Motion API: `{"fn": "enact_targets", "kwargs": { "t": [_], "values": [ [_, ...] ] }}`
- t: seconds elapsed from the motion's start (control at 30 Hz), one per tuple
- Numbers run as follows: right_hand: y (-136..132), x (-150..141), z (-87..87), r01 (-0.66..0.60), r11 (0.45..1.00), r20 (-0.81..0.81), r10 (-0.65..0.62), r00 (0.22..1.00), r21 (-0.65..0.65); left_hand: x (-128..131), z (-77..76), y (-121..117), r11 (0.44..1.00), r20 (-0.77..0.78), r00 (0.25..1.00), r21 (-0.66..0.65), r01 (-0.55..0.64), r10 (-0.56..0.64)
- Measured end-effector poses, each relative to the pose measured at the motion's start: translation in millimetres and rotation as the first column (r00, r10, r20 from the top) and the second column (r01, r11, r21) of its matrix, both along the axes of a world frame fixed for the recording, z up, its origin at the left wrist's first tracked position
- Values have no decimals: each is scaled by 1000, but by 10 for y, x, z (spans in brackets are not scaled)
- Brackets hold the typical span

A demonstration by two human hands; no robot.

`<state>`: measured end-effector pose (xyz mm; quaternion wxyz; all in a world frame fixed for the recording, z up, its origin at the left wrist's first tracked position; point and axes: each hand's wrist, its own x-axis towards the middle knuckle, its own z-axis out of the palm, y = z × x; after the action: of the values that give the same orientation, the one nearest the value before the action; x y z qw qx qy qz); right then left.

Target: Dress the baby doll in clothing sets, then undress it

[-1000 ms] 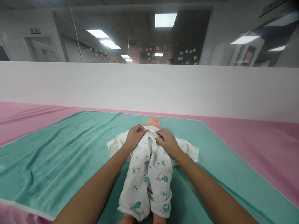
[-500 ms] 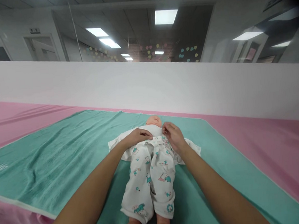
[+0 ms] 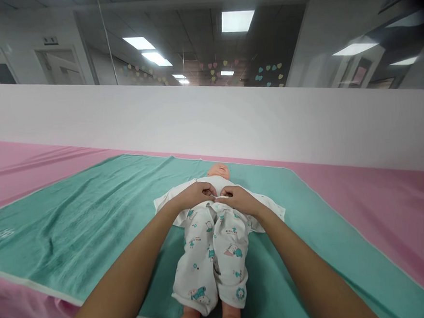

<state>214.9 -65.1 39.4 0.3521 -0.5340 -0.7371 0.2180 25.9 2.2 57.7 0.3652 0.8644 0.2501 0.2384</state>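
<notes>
- Our left hand (image 3: 202,194) had its fingers pinched on the top of the pants (image 3: 206,249).
- The pants lay on the doll (image 3: 219,171), over the towel (image 3: 93,220), legs pointing toward us.
- Our right hand (image 3: 234,199), equally near, pinched that top from the right.

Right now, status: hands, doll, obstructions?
Left hand and right hand together at waist of trousers. Doll face-up on green towel. No visible obstruction.

I see a teal towel (image 3: 93,225) over pink cloth (image 3: 374,193), creased toward the left, pale lettering (image 3: 0,234) near its left edge. White wall (image 3: 209,118) behind. Above it I note lit ceiling panels (image 3: 237,21), small hearts (image 3: 259,78), a door (image 3: 63,67) upper left, sign (image 3: 50,41) over it.
</notes>
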Motion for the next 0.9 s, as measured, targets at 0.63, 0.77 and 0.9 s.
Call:
{"fn": "enact_targets", "kwargs": {
  "t": [0.63, 0.77, 0.9],
  "values": [
    [-199, -300, -28, 205, 726, -29, -247, 969, 657, -146, 42, -2, 837, 284, 941, -458, 301, -183],
    [-229, -330, -22, 184, 753, 9, -245, 970, 632, -135, 7, 23, 850, 325, 935, -444, 282, -140],
    [-240, -356, -7, 178, 766, -20, -212, 977, 618, -149, 14, 33, 856, 277, 949, -445, 265, -150]
  ]
}}
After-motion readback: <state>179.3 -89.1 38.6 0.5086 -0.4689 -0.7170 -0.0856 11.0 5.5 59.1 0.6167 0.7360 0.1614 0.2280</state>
